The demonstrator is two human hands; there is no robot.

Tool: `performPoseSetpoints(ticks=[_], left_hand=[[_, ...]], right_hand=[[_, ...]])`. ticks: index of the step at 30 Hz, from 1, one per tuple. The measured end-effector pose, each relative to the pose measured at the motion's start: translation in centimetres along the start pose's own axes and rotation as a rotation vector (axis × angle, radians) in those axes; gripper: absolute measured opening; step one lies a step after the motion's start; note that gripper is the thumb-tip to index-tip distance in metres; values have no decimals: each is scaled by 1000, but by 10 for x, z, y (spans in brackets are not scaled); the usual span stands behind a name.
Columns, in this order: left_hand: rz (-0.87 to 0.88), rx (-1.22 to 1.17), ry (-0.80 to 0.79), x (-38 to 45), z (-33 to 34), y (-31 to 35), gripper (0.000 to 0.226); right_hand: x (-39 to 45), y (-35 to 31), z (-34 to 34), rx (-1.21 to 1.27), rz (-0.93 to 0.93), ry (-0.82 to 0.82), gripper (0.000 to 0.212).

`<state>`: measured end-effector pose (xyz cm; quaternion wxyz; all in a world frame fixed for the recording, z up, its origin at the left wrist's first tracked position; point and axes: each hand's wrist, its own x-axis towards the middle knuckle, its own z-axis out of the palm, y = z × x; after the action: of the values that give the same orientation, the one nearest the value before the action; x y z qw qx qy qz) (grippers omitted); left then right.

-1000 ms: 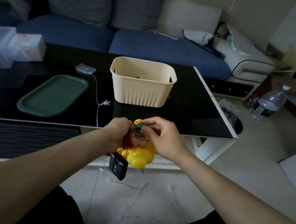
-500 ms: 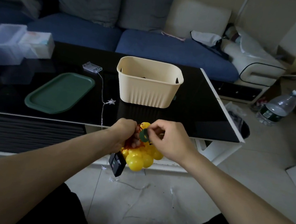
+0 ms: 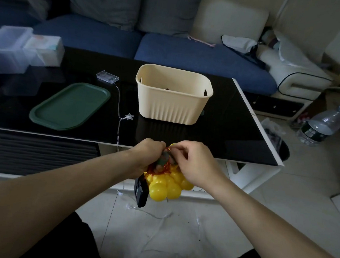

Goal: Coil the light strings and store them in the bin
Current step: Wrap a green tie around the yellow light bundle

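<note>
both hands meet just below the near edge of the black glass table (image 3: 236, 121). left hand (image 3: 147, 155) has its fingers curled round the top of a bunched light string w/ yellow ball bulbs (image 3: 167, 187), gripping it where the orange wire (image 3: 158, 168) gathers; a black battery box (image 3: 140, 189) hangs from the bunch on the left, tilted. right hand (image 3: 194, 164) pinches a small dark green tie (image 3: 164, 156) at the top of the bunch, thumb & fingers curled in on it; can't tell exactly how the tie sits round the wire, that bit is blurred. the bunch hangs over the floor, in front of the table, not in the bin. cream ribbed bin (image 3: 172, 105) stands upright on the table, well beyond the hands, something dark inside. a 2nd string, clear wire w/ a star bulb (image 3: 129, 117), runs from a clear battery case (image 3: 107, 76) on the table over the near edge, left of the bin. green tray (image 3: 70, 105) lies further left; clear lidded box (image 3: 8, 49) and tissue pack (image 3: 47, 49) at far left. water bottle (image 3: 322, 125) on the floor at right, blue sofa (image 3: 190, 53) behind.
</note>
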<state>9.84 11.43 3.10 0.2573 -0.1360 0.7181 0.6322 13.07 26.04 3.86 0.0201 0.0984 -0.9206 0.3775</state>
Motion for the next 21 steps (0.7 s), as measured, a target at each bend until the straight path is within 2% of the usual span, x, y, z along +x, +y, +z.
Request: performPoseSetpoints(ticks=[4, 6, 9, 13, 17, 21], left_hand=[[8, 34, -36, -4, 0, 4, 36], [-5, 15, -89, -6, -2, 7, 40], [-13, -32, -170, -10, -4, 10, 43], [35, -83, -191, -12, 2, 11, 42], [35, -88, -157, -13, 9, 9, 45], [14, -100, -63, -10, 13, 6, 42]], right_hand=[[1, -1, -7, -126, -36, -39, 24], [2, -1, -16, -165, -30, 5, 24], [3, 4, -35, -153, 72, 90, 18], [-1, 6, -43, -176, 96, 169, 18], [-5, 0, -28, -282, 84, 119, 19], [-4, -2, -16, -278, 48, 182, 21]])
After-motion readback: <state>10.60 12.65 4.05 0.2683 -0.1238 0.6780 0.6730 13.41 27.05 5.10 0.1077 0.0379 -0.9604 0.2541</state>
